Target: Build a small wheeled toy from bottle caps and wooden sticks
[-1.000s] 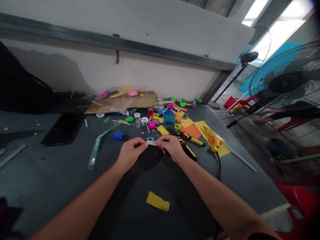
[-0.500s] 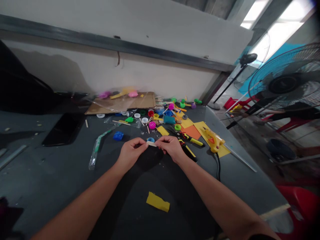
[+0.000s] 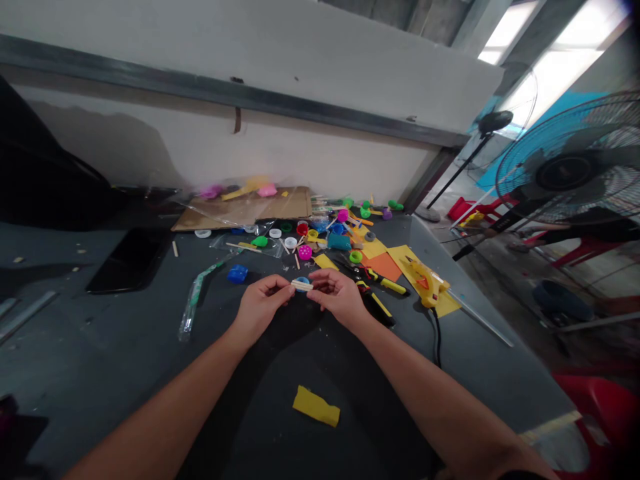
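My left hand (image 3: pixel 263 303) is closed in a pinch on the left end of a few short pale wooden sticks (image 3: pixel 302 285), which lie side by side. A blue bottle cap (image 3: pixel 301 281) shows directly behind and under the sticks; I cannot tell whether they are joined to it. My right hand (image 3: pixel 340 297) is at the right end of the sticks, its thumb and fingers parted, very close to the piece. A crumpled blue piece (image 3: pixel 237 273) lies left of my hands, and a torn yellow strip (image 3: pixel 317 406) lies nearer to me.
A yellow hot glue gun (image 3: pixel 427 283) with a black cord and yellow-handled pliers (image 3: pixel 383 277) lie on the right. Bottle caps, sticks and coloured bits crowd the back near cardboard (image 3: pixel 215 217). A phone (image 3: pixel 127 260) lies left. Fans and a seated person are beyond the table.
My right thumb and fingers have parted from their pinch at the sticks' right end. The sticks have tilted so their flat faces show more. My left hand keeps its pinch.
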A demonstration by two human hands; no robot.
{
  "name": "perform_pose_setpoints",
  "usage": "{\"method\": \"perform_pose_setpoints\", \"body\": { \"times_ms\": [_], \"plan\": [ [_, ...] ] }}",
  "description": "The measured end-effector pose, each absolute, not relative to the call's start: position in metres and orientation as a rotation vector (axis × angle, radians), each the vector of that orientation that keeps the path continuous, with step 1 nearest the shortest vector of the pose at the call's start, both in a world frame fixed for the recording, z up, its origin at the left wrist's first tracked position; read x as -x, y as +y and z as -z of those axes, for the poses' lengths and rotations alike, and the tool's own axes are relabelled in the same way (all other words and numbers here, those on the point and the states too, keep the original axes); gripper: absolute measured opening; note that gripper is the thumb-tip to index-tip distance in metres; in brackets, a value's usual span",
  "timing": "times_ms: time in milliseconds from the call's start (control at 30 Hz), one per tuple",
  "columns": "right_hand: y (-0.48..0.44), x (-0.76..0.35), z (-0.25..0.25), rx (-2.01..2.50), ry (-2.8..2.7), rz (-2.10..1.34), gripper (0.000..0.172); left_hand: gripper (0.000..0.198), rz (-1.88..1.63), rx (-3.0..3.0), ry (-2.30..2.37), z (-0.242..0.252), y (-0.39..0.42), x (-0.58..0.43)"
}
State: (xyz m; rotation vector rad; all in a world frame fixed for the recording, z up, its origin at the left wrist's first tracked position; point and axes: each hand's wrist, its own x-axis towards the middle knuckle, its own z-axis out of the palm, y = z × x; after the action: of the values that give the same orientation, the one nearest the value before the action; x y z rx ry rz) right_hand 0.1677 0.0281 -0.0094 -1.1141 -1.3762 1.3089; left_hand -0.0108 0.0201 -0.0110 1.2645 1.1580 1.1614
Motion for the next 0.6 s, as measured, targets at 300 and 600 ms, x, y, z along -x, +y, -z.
{"method": "perform_pose_setpoints", "body": {
  "times_ms": [300,600],
  "plan": [
    [0.0238,-0.1622,0.0134,1.098,-1.339,-1.197,0.022,0.022,-1.172,-1.309,1.196,0.0101,0.0205,0.0109],
    [0.0252,-0.1653,0.0148,1.082,-1.372,-1.150,0.017,0.041,-1.297,-1.217,1.185,0.0109,0.0197,0.0089]
  ]
}}
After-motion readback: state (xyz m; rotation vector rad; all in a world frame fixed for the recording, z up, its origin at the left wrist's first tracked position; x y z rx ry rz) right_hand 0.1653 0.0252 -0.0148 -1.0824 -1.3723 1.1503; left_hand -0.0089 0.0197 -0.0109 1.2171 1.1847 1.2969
